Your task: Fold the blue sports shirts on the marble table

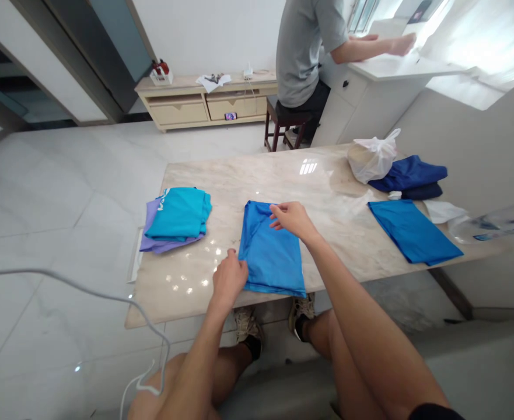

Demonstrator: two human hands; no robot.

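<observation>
Your left hand sits at the near left edge of the folded blue shirt, fingers curled in and pinching that edge against the table. Your right hand rests on the shirt's far end, fingers bent and closed lightly on a fold of cloth near the far right corner. The shirt lies at the middle of the table's near edge — its near hem reaches almost to that edge, just above your shoes.

To the left, near the table's left edge, a folded teal shirt lies on top of a lilac one, with a strip of bare marble between that stack and your left hand. To the right, another folded blue cloth lies close to the near right corner, well apart from your right hand, with open marble between. Behind it, towards the far right corner, a white plastic bag touches a heap of dark blue clothes. A clear plastic bottle lies at the right edge. The far middle of the table is bare.

Beyond the table a person in a grey shirt sits on a stool — hands on a white desk.
</observation>
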